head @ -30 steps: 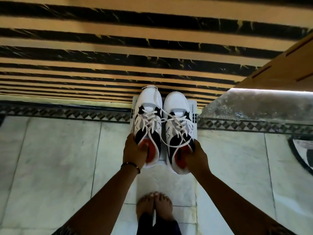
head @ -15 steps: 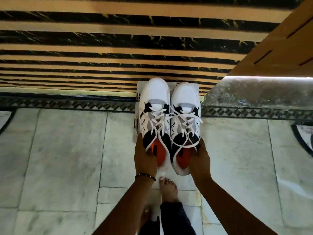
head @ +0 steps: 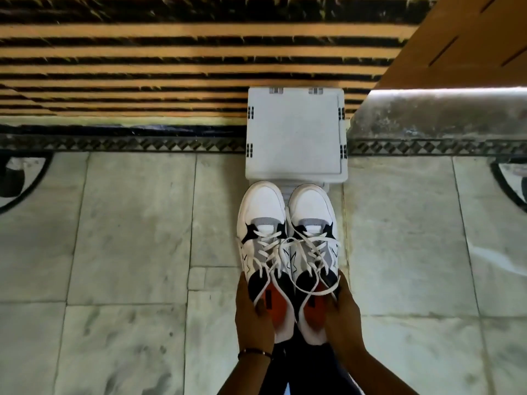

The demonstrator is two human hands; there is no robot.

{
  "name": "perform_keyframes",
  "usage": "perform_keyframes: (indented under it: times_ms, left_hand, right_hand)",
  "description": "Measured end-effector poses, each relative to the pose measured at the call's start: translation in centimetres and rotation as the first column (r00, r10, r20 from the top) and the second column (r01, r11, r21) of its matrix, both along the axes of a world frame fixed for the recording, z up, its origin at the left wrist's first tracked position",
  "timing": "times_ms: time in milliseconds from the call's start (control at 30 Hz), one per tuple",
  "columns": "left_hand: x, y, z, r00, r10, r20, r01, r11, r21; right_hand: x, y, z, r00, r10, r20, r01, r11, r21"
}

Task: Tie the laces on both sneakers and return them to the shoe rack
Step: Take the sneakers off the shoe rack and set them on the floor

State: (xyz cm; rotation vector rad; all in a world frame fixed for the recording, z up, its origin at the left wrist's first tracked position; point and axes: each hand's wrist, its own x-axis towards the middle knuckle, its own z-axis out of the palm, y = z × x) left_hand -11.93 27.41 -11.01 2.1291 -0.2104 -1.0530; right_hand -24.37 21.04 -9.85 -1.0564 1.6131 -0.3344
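Two white sneakers with black patches, grey tongues and orange insoles are held side by side, toes pointing away from me. My left hand [head: 253,315] grips the heel of the left sneaker [head: 262,223]. My right hand [head: 342,312] grips the heel of the right sneaker [head: 310,220]. Their white laces [head: 288,252] lie loose and tangled across both shoes. Just beyond the toes stands the white plastic shoe rack [head: 293,132], seen from above, its top bare.
Grey marble floor tiles [head: 128,238] spread left and right. A wall of tan and black stripes [head: 171,61] runs behind the rack. A wooden cabinet [head: 470,38] and a grey stone ledge [head: 439,112] sit at the right of the rack.
Both hands have drawn the sneakers back off the rack's top toward me, leaving the white top uncovered. The view has shifted back too.
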Motion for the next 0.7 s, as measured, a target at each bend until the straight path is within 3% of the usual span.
perform_keyframes:
  times_ms: [233, 333, 433, 600, 700]
  left_hand:
    - [-2.1, 2.0, -2.4, 0.998, 0.003, -0.069, -0.002, 1.000, 0.014]
    - [-2.0, 2.1, -7.9, 0.996, -0.003, -0.091, 0.007, 0.999, 0.043]
    - [-1.3, 1.2, -14.5, 0.989, -0.137, -0.051, 0.141, 0.986, 0.084]
    - [0.9, -2.3, -24.2, 0.979, -0.189, -0.073, 0.192, 0.981, 0.036]
    - [1.3, -2.8, -29.1, 0.954, -0.298, 0.006, 0.297, 0.953, 0.059]
  right_hand:
    - [-2.4, 3.2, -4.8, 0.999, 0.016, -0.027, -0.013, 0.993, 0.116]
    - [-3.0, 2.6, -9.4, 0.999, 0.030, -0.037, -0.025, 0.991, 0.133]
    - [-3.0, 1.4, -15.3, 0.998, 0.041, -0.036, -0.035, 0.988, 0.147]
    - [-2.1, -2.0, -24.9, 0.991, 0.118, -0.059, -0.109, 0.983, 0.148]
    - [-1.7, -2.9, -28.6, 0.982, 0.173, -0.080, -0.166, 0.982, 0.091]
